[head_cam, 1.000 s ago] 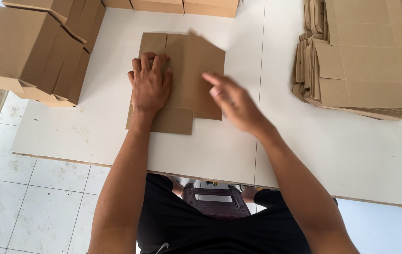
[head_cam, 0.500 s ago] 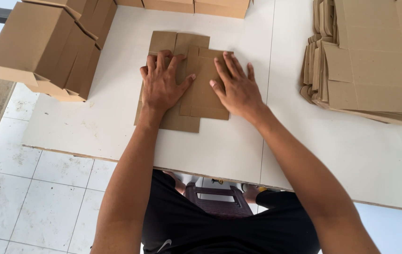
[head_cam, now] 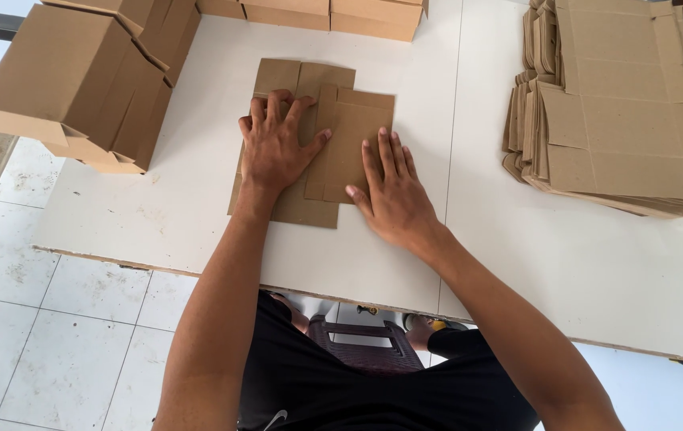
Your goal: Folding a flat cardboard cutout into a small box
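Nearest us, our right hand [head_cam: 393, 195] lies flat, grip wide and holding nothing, on the near right part of the flat cardboard box blank [head_cam: 341, 136]. Our left hand [head_cam: 276, 144] presses its left half, fingers spread. The blank lies mid white tabletop [head_cam: 182, 207]. Farther off, folded boxes [head_cam: 78, 80] sit left, stacked blanks [head_cam: 621, 120] right.

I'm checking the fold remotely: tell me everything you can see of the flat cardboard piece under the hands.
The flat cardboard piece is plain brown, with notched flaps along its far edge. It lies flat on the white table, one panel folded over on top. The left hand presses its left part, the right hand its right edge, both palms down.
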